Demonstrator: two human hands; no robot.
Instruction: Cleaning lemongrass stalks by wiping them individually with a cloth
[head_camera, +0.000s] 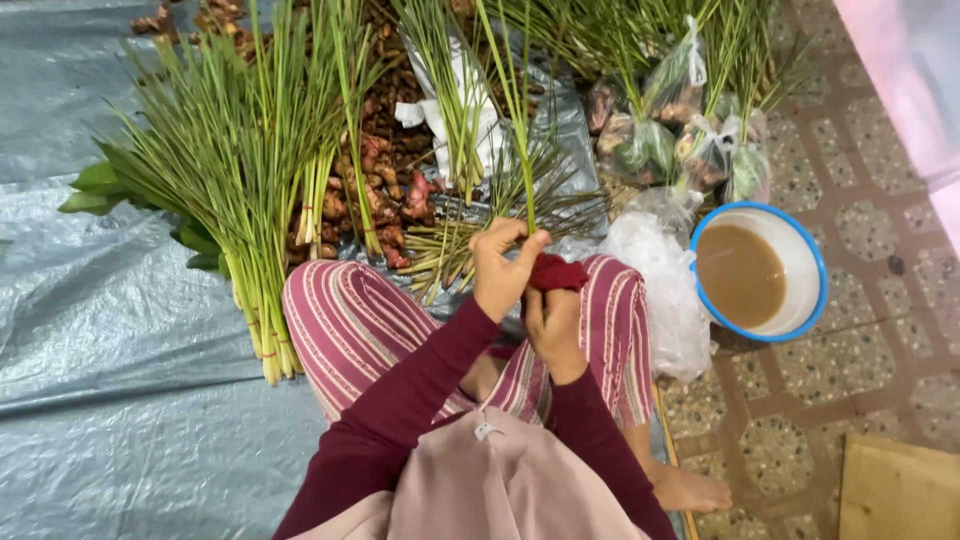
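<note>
While the left hand (500, 265) pinches a lemongrass stalk (520, 150) near its base, keeping it upright over the lap, the right hand (552, 325) just beside it clasps a dark red cloth (558, 272), perhaps for wiping. More lemongrass bundles (240, 200) lie beyond the left hand; a blue-rimmed bowl (805, 255) sits right of both.

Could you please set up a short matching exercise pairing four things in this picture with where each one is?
Things:
1. lemongrass stalk
2. bowl of brown liquid
3. large lemongrass bundle
4. small filled bags

Places:
A. top right, behind the bowl
B. on the grey tarp, to the left
C. pinched in the left hand
D. on the tiled floor, to the right

Pairs: 1-C, 2-D, 3-B, 4-A
</note>
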